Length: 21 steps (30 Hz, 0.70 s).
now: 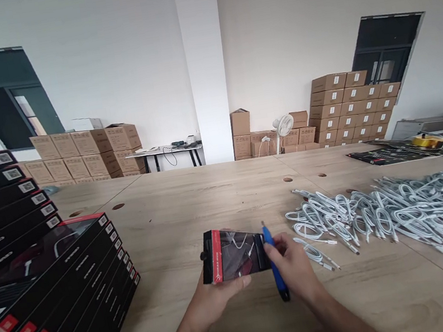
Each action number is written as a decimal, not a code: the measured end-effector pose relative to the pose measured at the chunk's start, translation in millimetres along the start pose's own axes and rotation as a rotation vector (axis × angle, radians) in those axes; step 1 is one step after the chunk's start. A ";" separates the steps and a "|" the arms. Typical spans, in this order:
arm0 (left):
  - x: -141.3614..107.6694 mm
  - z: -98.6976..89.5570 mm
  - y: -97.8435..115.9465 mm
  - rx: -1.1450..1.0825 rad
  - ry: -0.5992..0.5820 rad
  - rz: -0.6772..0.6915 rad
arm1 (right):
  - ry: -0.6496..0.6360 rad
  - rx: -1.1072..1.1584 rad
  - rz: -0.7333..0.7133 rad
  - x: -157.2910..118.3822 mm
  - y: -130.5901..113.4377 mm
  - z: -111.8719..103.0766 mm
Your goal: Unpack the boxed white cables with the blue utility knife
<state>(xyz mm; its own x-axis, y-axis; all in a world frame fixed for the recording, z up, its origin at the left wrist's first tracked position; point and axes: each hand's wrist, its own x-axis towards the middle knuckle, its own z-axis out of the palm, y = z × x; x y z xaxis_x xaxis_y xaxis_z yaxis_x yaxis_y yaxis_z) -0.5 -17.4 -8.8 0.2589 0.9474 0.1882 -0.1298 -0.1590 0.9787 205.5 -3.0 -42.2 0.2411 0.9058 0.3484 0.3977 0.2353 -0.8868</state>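
The left hand (216, 298) grips the box (238, 254), thumb along its near edge, other fingers hidden beneath. The box is a flat, glossy black rectangle with 1 red band, held above the smooth wood-grain table (211, 204). The right hand's (295, 264) fingers are closed round a slim blue tool (278, 275) at the box's right end. Slick, sharp-edged packs (96, 277) stack leftward; looped white cables (382, 212) sprawl rightward.
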 end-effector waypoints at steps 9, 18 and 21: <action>10.8 -13.7 -6.1 -0.595 0.055 -0.088 | -0.075 -0.346 -0.005 -10.4 20.7 -4.3; 13.0 -3.3 -10.0 -0.640 0.092 -0.232 | -0.277 -0.159 -0.130 -14.9 -8.0 -11.5; 11.2 5.3 -12.7 -0.644 0.010 -0.278 | -0.334 -0.048 -0.152 -21.0 -10.8 -5.3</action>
<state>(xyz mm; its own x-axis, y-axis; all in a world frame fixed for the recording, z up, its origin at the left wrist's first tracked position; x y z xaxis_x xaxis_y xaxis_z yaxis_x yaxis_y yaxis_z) 9.1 -6.2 -18.7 0.3563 0.9321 -0.0655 -0.6025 0.2827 0.7464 200.9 -26.4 -38.4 -0.1228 0.9286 0.3500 0.4493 0.3665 -0.8147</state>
